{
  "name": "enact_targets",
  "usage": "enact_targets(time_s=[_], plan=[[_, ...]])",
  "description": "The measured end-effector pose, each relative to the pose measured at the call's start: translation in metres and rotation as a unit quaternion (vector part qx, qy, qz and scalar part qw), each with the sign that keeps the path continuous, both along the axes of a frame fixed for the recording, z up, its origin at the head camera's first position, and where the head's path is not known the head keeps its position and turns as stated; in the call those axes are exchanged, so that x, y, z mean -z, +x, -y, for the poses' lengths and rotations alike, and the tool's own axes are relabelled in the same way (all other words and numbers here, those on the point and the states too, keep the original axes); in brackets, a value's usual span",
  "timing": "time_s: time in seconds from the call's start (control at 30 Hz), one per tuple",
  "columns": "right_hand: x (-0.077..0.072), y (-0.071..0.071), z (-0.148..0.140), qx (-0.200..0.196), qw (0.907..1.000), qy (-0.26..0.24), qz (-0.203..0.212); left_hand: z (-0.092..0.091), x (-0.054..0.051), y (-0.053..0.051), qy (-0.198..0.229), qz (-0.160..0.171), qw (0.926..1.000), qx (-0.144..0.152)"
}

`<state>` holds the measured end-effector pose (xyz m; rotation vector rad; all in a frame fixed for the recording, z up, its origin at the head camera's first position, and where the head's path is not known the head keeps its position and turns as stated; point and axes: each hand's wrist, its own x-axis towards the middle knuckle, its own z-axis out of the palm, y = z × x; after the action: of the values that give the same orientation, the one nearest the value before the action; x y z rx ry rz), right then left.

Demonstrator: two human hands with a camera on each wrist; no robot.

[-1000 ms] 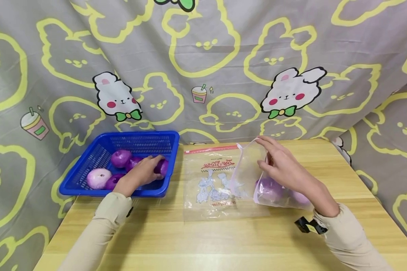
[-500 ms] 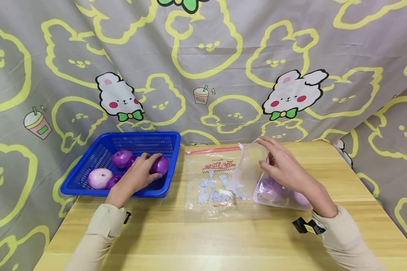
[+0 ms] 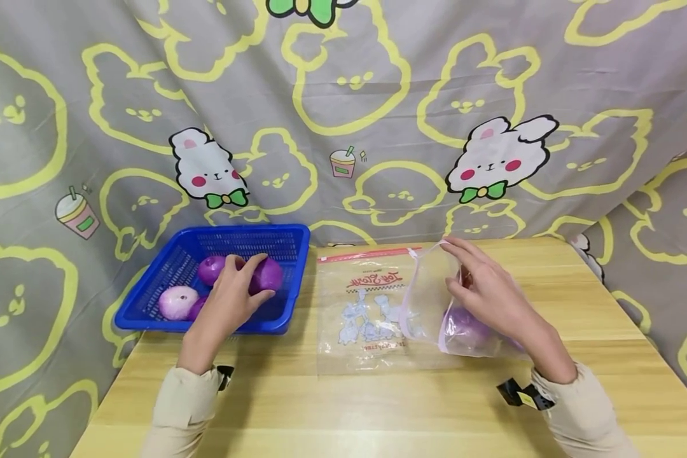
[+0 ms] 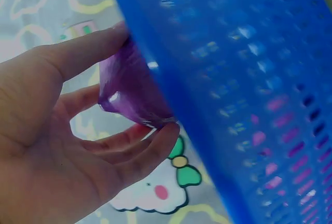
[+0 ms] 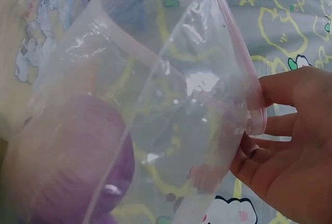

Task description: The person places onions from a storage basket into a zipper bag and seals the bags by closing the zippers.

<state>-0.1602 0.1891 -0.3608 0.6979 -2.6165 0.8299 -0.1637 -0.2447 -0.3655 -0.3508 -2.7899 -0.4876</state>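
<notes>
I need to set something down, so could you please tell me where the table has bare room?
The table is bare between the sleeves, in front of the flat bag, and right of the right hand. Crowded: the blue basket of onions, under the left hand, and around the open bag.

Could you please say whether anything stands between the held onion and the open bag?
Yes, the right wall of the blue basket lies between the purple onion and the open bag; the printed bag lies flat, likely no obstacle.
</notes>
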Motion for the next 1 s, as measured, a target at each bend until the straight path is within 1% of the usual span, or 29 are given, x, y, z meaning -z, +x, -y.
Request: enact_targets(time_s=[0.13,0.23,0.3,0.4,0.5,0.6,0.7,0.8,0.9,1.0], plan=[[0.003,-0.002,0.002,-0.005,0.9997,-0.023,-0.008,-0.005,-0.005,0.009,0.018,-0.015,0.9997,-0.003],[0.005,-0.004,0.003,-0.009,0.9986,-0.045,-0.027,-0.010,-0.009,0.013,0.036,-0.033,0.9988,-0.003],[0.007,-0.004,0.003,-0.010,0.9976,-0.056,-0.040,-0.016,-0.013,0.016,0.047,-0.044,0.9979,-0.002],[0.008,-0.004,0.004,-0.011,0.9955,-0.074,-0.058,-0.028,-0.019,0.019,0.059,-0.054,0.9968,0.007],[0.010,-0.005,0.007,-0.013,0.9907,-0.110,-0.079,-0.043,-0.026,0.024,0.063,-0.055,0.9963,0.020],[0.011,-0.006,0.010,-0.013,0.9827,-0.149,-0.110,-0.058,-0.031,0.030,0.067,-0.050,0.9960,0.032],[0.011,-0.007,0.013,-0.005,0.9744,-0.179,-0.136,-0.073,-0.034,0.033,0.075,-0.049,0.9947,0.049],[0.012,-0.007,0.014,0.009,0.9701,-0.193,-0.147,-0.088,-0.034,0.033,0.080,-0.058,0.9924,0.074],[0.013,-0.007,0.014,0.018,0.9696,-0.195,-0.146,-0.101,-0.031,0.031,0.082,-0.067,0.9889,0.104],[0.013,-0.008,0.014,0.014,0.9715,-0.185,-0.148,-0.112,-0.024,0.029,0.086,-0.069,0.9847,0.135]])
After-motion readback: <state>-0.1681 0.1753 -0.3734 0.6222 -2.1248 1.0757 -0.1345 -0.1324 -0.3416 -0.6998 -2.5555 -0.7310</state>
